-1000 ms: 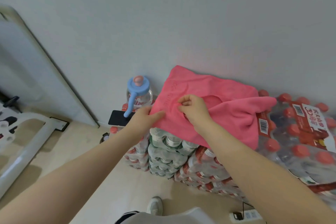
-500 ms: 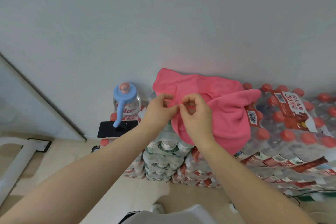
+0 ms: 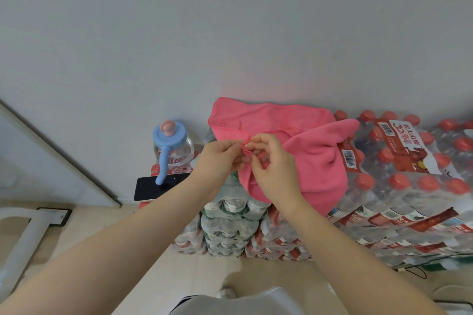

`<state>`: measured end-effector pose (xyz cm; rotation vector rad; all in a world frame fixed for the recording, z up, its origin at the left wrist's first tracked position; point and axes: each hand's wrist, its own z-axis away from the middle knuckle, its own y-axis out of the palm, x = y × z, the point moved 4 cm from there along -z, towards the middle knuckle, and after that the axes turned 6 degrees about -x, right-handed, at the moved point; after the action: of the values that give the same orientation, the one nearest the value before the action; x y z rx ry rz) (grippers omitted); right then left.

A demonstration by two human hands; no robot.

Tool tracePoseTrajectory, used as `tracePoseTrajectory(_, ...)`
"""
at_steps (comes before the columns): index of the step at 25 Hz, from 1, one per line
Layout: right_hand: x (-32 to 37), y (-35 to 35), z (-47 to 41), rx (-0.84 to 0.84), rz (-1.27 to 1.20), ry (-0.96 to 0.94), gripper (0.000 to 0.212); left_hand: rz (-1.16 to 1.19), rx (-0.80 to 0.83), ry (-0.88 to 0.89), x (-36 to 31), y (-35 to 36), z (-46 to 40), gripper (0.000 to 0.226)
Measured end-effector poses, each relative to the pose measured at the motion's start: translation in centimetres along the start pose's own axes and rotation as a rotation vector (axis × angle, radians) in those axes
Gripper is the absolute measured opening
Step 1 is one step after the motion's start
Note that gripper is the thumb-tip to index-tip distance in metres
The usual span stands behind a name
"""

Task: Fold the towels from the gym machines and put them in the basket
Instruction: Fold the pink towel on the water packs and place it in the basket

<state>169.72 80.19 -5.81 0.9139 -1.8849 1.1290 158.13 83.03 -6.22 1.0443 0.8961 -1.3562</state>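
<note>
Stacked shrink-wrapped water bottle packs (image 3: 399, 186) stood against a plain grey wall (image 3: 230, 33) and served as a makeshift table. From the head view, a pink towel (image 3: 302, 140) lay rumpled across their tops. Left hand (image 3: 220, 158) and right hand (image 3: 273, 166) met at its near edge, both pinching one corner, probably to find an edge for folding. No basket was visible.

A plain grey wall (image 3: 230, 33) fills most of the view — shrink-wrapped water-bottle packs (image 3: 384, 199) are stacked against its foot. Left of the packs, pale beige floor (image 3: 84, 233) and a white metal frame (image 3: 23, 238).
</note>
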Motion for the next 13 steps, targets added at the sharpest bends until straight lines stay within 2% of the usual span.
tracePoseTrajectory(5,-0.1,-0.3,0.8,0.052,0.083,-0.052,0.043,-0.021,0.039,-0.012,0.0,1.1,0.3,0.011)
tracePoseTrajectory(9,0.3,-1.7,0.3,-0.04,0.066,-0.107,0.043,0.001,-0.009,0.028,-1.3,1.8,0.9,0.013)
tracePoseTrajectory(11,0.2,-3.0,0.8,-0.07,0.069,-0.078,0.045,-0.013,-0.021,0.103,-2.4,2.5,2.0,0.016)
tracePoseTrajectory(13,-0.3,-4.7,1.6,-0.147,0.043,0.032,0.045,-0.069,0.004,0.177,-3.1,3.9,3.7,0.018)
